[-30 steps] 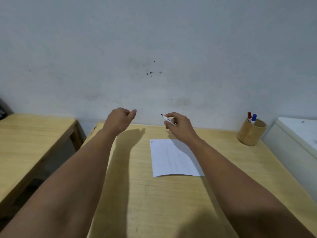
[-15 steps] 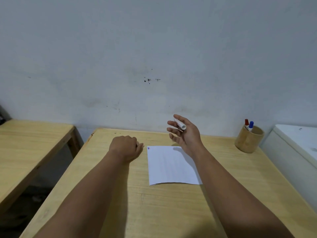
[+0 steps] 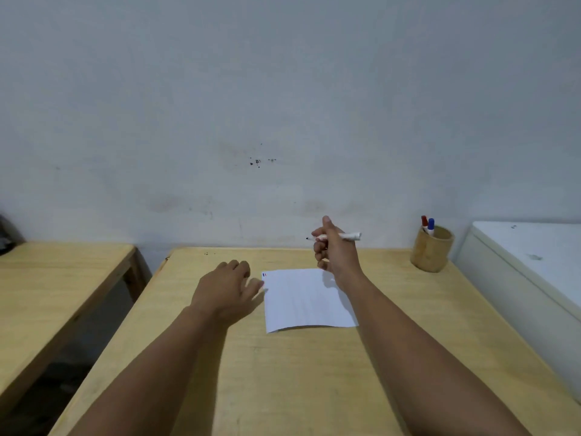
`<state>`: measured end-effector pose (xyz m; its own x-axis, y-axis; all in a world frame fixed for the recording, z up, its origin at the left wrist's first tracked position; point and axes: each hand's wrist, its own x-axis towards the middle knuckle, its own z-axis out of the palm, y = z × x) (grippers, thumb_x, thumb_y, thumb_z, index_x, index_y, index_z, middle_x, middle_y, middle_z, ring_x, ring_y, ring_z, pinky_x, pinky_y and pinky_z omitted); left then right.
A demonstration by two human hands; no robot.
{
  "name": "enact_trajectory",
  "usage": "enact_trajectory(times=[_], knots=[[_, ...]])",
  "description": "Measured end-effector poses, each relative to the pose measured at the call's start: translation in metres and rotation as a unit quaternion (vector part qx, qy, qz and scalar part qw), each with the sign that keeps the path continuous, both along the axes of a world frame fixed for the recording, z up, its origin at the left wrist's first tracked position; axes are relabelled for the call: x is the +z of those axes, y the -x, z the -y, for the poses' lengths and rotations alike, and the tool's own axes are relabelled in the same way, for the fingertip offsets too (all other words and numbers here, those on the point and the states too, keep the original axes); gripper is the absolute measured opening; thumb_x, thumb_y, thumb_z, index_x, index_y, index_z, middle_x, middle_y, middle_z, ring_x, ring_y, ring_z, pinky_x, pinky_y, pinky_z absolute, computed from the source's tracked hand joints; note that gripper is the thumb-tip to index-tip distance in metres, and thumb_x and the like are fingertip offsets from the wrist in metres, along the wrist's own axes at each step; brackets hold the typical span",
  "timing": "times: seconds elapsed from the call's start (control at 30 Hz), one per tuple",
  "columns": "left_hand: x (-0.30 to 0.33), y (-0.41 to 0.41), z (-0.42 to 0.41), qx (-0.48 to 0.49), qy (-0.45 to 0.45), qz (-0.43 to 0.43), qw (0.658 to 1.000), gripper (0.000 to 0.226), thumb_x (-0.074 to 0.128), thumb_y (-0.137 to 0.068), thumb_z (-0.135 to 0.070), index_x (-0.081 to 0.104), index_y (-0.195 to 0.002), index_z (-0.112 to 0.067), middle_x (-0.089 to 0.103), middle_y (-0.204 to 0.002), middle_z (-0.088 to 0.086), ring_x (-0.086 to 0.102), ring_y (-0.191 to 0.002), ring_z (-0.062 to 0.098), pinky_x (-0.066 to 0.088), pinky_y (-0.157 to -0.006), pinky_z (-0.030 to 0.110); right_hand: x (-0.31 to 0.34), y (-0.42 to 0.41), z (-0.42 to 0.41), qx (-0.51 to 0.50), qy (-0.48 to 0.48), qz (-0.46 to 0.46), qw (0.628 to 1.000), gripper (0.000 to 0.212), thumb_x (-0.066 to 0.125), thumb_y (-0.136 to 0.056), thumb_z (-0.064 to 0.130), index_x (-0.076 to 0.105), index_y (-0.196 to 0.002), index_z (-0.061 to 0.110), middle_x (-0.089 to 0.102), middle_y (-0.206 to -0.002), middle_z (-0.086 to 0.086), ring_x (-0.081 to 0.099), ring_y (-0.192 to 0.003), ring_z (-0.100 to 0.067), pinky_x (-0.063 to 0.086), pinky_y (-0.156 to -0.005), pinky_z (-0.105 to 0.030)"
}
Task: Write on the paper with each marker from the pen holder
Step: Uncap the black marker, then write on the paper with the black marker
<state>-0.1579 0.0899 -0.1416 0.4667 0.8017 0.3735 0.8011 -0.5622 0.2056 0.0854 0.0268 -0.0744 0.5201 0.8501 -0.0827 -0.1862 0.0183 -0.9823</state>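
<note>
A white sheet of paper [image 3: 305, 300] lies on the wooden table [image 3: 283, 379], with small red and blue marks [image 3: 264, 274] at its top left corner. My right hand [image 3: 336, 251] hovers above the paper's far right corner, gripping an uncapped white marker [image 3: 344, 236] held level, its black tip pointing left. My left hand [image 3: 226, 287] rests on the table beside the paper's left edge, fingers curled and thumb touching the sheet; whatever is under the fingers is hidden. A round wooden pen holder [image 3: 430, 253] at the back right holds a red marker [image 3: 424, 221] and a blue marker [image 3: 431, 225].
A second wooden table [image 3: 47, 278] stands to the left across a dark gap. A white cabinet-like surface [image 3: 534, 256] borders the table on the right. The grey wall runs right behind the table's far edge.
My left hand came down from the air onto the table beside the paper. My right hand turned the marker in its fingers, and the tip now points left.
</note>
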Motion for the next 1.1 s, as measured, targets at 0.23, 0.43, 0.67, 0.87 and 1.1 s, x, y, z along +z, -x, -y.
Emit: enact_trajectory(times=[0.23,0.43,0.67,0.87,1.1], knots=[[-0.018,0.009,0.029,-0.047,0.040,-0.063,0.996,0.081,0.042,-0.077,-0.090,0.061,-0.131,-0.033,0.056,-0.137,-0.010,0.048,-0.126,0.018,0.039,-0.099,0.042,-0.020,0.029,-0.011,0.014,0.019,0.086,0.996,0.018,0.070,-0.099,0.023,0.075,-0.091,0.008,0.071,-0.066,-0.006,0.061,-0.051,-0.017,0.049,-0.048,-0.022],[-0.021,0.014,0.030,-0.042,0.054,-0.057,0.996,0.084,0.045,-0.076,-0.090,0.061,-0.136,-0.033,0.050,-0.151,-0.007,0.041,-0.140,0.019,0.031,-0.109,0.046,-0.044,0.057,-0.032,0.031,0.043,0.111,0.992,0.023,0.067,-0.097,0.029,0.073,-0.092,0.007,0.072,-0.069,-0.006,0.065,-0.056,-0.018,0.049,-0.050,-0.024],[-0.027,0.016,0.026,-0.044,0.048,-0.037,0.997,0.085,0.045,-0.074,-0.092,0.059,-0.136,-0.036,0.049,-0.152,-0.008,0.038,-0.142,0.017,0.030,-0.110,0.045,-0.065,0.067,-0.052,0.007,0.058,0.146,0.988,0.038,0.075,-0.098,0.044,0.064,-0.078,0.013,0.069,-0.068,-0.007,0.063,-0.053,-0.014,0.048,-0.046,-0.021],[-0.028,0.017,0.029,-0.034,0.038,-0.041,0.998,0.090,0.040,-0.075,-0.094,0.058,-0.138,-0.033,0.047,-0.156,-0.006,0.036,-0.145,0.016,0.027,-0.114,0.046,-0.080,0.065,-0.054,-0.001,0.070,0.122,0.990,0.022,0.070,-0.094,0.021,0.062,-0.076,0.012,0.069,-0.068,-0.011,0.068,-0.052,-0.013,0.051,-0.050,-0.023],[-0.027,0.016,0.032,-0.008,0.115,-0.088,0.989,0.129,0.024,-0.064,-0.106,0.025,-0.162,-0.022,0.013,-0.173,-0.001,0.005,-0.159,0.018,0.008,-0.127,0.049,-0.086,0.064,-0.056,0.002,0.072,0.139,0.988,0.024,0.066,-0.084,0.022,0.057,-0.063,0.013,0.070,-0.064,-0.012,0.066,-0.054,-0.020,0.054,-0.058,-0.031]])
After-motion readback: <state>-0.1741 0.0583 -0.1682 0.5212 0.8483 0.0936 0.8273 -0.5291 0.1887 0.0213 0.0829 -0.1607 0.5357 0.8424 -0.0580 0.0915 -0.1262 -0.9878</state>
